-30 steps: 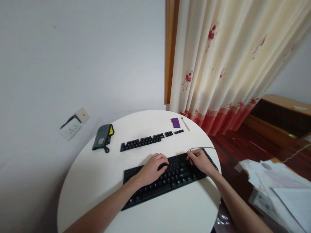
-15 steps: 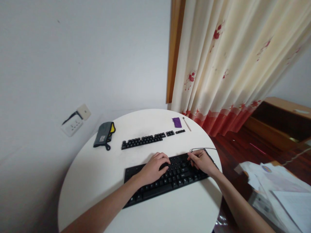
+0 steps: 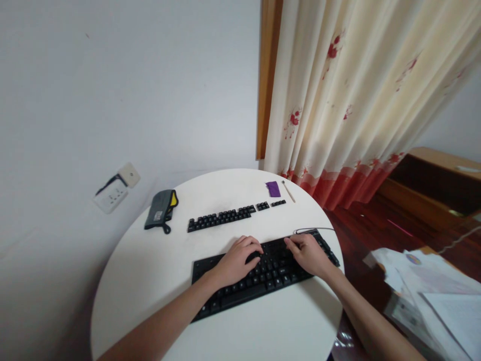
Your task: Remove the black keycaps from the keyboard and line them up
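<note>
Head view. A round white tabletop (image 3: 150, 281) stands against a pale wall, with a curtain (image 3: 356, 100) hanging behind it to the right.

A black keyboard (image 3: 268, 275) lies at a slant on the near half of the tabletop, its right end close to the edge. A cable (image 3: 311, 230) loops out from its far right corner.

The left hand (image 3: 236, 260) rests palm-down on the middle of the keyboard. Its fingers are bent loosely over the keys and the grip is slack, closing on nothing visible.

The right hand (image 3: 306, 253) lies on the right part of the keyboard, near the left hand but apart from it. Its fingertips are drawn together on the upper key rows. Whether this grip pinches a key or anything else cannot be told, as the fingers hide the spot.

Beyond the keyboard, loose keycaps (image 3: 221, 219) lie in a long row, followed to the right by two short groups (image 3: 262, 206).

Farther back lie a purple piece (image 3: 273, 189) and, just beside it, a thin stick (image 3: 288, 191).

A grey pouch (image 3: 161, 210) with a yellow patch lies at the left rim. A socket (image 3: 111, 194) is fixed on the wall to its left.

Papers (image 3: 432, 291) are piled at the lower right, clear of the tabletop.
</note>
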Demonstrator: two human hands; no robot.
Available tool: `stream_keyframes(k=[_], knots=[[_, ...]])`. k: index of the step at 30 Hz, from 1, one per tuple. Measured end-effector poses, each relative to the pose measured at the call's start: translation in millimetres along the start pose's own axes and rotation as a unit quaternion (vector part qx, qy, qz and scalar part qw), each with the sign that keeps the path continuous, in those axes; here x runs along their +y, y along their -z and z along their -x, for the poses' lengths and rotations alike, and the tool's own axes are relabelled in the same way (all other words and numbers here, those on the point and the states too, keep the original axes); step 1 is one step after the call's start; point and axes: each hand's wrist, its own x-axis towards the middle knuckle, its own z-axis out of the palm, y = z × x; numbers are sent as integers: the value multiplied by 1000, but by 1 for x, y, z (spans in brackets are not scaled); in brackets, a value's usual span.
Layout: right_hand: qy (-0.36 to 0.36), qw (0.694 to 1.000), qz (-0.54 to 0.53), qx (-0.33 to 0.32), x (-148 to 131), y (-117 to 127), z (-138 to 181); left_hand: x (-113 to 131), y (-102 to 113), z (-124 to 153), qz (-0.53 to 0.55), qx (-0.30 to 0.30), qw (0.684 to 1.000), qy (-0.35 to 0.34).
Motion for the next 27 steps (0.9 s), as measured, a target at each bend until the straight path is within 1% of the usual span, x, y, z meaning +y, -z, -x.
stream_keyframes(k=[2, 4, 8, 10, 12, 14, 15, 17, 19, 22, 24, 26, 27], knots=[[13, 999, 36, 10, -5, 0, 0, 1, 0, 0, 0, 1, 1000, -1], [0, 1000, 26, 8, -3, -1, -2, 1, 0, 0, 1, 1, 1000, -2], [-96, 993, -70, -25, 18, -3, -9, 0, 0, 0, 1, -2, 1000, -1], [-125, 987, -91, -38, 23, -3, -9, 0, 0, 1, -1, -2, 1000, 0], [-95, 994, -48, -21, 19, -3, -6, -1, 0, 1, -2, 0, 1000, -1], [-28, 999, 47, 2, 6, -4, 0, -1, 0, 1, -3, 1, 1000, -1], [1, 995, 100, 1, -2, -6, 2, 0, 0, 1, -2, 2, 1000, -1], [31, 983, 182, -19, -19, -11, 6, 0, 0, 0, -1, 1, 1000, 0], [44, 971, 227, -53, -31, -17, 6, 1, 0, 0, -1, -2, 1000, -1], [54, 963, 248, -86, -36, -20, 0, 1, 1, 0, -5, -3, 1000, -1], [42, 967, 241, -71, -31, -17, -7, 1, 1, 0, -7, -3, 1000, -1], [16, 980, 193, -46, -18, -10, -14, 0, 0, 1, -8, -2, 1000, -2], [-1, 988, 147, -40, -11, -6, -17, 0, 0, 1, -8, -2, 1000, -3]])
